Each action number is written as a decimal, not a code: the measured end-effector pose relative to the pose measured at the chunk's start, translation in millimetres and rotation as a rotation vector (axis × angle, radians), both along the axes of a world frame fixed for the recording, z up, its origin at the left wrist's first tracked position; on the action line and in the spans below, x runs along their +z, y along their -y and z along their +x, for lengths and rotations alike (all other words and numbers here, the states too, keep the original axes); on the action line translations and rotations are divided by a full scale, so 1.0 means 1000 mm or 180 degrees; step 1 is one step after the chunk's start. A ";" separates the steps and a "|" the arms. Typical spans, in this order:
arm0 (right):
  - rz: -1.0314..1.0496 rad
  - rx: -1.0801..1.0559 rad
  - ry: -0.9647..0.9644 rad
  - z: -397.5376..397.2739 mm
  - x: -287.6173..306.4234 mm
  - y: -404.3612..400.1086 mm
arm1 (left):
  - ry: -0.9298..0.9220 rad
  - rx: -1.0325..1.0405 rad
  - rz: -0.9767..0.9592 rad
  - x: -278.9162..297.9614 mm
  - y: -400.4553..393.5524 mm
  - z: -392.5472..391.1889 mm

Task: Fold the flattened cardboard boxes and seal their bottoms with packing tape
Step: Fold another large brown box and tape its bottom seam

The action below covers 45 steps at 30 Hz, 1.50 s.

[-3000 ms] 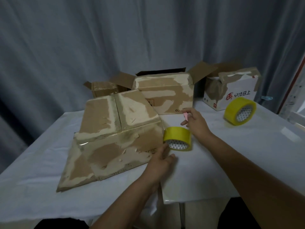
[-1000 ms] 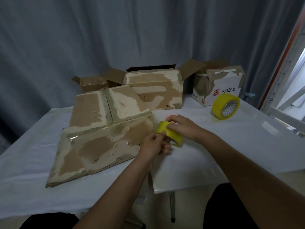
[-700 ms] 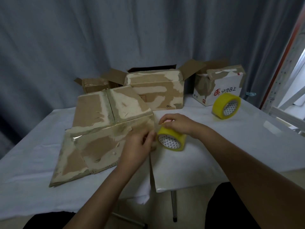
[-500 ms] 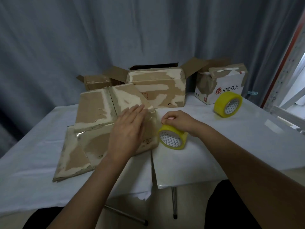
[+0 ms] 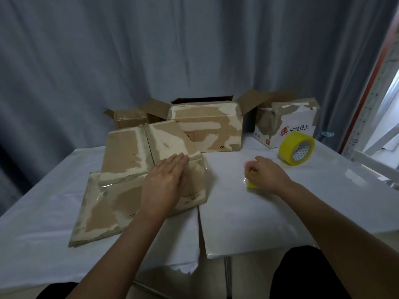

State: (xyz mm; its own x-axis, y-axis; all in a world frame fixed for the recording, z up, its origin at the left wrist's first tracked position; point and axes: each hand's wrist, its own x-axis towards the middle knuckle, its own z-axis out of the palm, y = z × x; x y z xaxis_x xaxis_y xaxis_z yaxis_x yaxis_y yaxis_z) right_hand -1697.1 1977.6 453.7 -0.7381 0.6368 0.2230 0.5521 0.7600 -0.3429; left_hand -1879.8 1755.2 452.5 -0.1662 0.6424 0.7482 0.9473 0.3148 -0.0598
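A worn brown cardboard box (image 5: 129, 156) lies bottom up on the left of the table, on top of flattened cardboard (image 5: 95, 214). My left hand (image 5: 166, 182) rests flat on the box's near right edge, fingers straight. To the right, my right hand (image 5: 267, 175) grips a yellow packing tape roll (image 5: 251, 184) against the table; the hand hides most of the roll. Something small and pink (image 5: 247, 162) shows at its fingertips. A second yellow tape roll (image 5: 296, 151) stands on edge at the right.
An open brown box (image 5: 207, 134), a small brown box (image 5: 129, 118) and a white printed box (image 5: 287, 128) stand along the back by the grey curtain. The white-covered table (image 5: 248, 223) has a seam (image 5: 199, 214) at its middle. A metal rack (image 5: 367, 117) is at the right.
My left hand left the tape roll and now lies flat on the box. My right hand has carried the roll to the right, away from the box.
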 end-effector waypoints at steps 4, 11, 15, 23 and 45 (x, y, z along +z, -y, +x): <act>-0.0311 -0.0096 -0.0490 0.018 -0.001 -0.003 | 0.0183 -0.0194 0.0031 0.004 -0.009 0.010; -0.0567 0.0327 -0.0911 0.009 0.007 0.009 | 0.3331 -0.1112 -0.0561 0.005 -0.063 0.075; -0.0788 0.0447 -0.0863 0.012 0.006 0.010 | 0.4322 -0.1101 -0.0582 -0.007 -0.090 0.075; -0.0949 0.0289 -0.0533 0.025 0.005 -0.002 | 0.4727 -0.0992 -0.0387 -0.026 -0.114 0.077; -0.0874 -0.0739 -0.1118 0.034 -0.049 -0.030 | 0.3541 0.0142 -0.1048 -0.058 -0.152 0.080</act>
